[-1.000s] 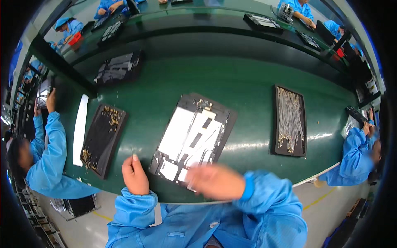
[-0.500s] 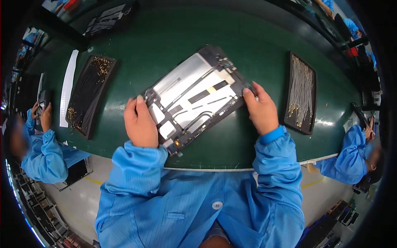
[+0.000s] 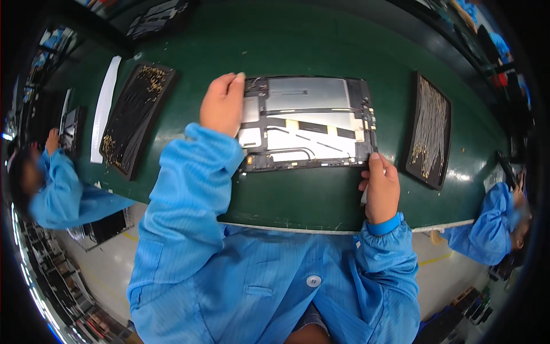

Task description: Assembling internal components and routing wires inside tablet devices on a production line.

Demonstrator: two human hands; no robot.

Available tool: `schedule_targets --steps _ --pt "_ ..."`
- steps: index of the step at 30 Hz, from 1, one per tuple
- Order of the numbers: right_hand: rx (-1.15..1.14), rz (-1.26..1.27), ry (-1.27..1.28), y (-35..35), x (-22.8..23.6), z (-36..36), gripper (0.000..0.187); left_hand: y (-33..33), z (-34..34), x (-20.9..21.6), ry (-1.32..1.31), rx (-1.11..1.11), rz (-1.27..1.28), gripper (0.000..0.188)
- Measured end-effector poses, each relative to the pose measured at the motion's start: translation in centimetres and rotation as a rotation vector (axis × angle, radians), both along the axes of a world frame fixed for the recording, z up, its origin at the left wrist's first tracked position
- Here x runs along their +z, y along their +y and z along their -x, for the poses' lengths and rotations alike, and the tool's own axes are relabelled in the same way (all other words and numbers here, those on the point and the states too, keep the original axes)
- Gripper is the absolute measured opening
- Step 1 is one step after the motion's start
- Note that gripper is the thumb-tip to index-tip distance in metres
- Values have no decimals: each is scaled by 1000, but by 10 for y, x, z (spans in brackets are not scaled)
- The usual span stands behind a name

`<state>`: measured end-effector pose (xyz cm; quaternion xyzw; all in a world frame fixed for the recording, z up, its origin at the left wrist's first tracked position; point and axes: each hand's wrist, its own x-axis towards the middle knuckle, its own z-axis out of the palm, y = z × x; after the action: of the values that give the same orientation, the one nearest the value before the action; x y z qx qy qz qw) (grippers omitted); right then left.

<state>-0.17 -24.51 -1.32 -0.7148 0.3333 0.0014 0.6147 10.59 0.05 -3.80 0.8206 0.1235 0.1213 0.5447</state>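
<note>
Glossy green tabletop (image 3: 298, 198), rectangular tablet (image 3: 309, 121)

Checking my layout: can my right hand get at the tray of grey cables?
Probably yes: the tray lies just right of your right hand, with only green tabletop between them. That hand holds the opened tablet's near right corner, so it would likely need to let go first.
</note>
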Motion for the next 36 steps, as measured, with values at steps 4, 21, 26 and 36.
schedule_targets --steps 4,21,26,36 --pt "-37 -153 -66 -13 -5 -2 40 -4 -7 11 -11 -63 -96 26" --pt "793 -39 -266 77 31 -22 29 15 82 46 -505 -529 -812 21" --pt "858 -111 -135 64 33 -11 24 7 98 40 -531 -663 -750 20" --pt "770 -342 203 42 20 9 25 -16 116 34 -495 -768 -672 26"
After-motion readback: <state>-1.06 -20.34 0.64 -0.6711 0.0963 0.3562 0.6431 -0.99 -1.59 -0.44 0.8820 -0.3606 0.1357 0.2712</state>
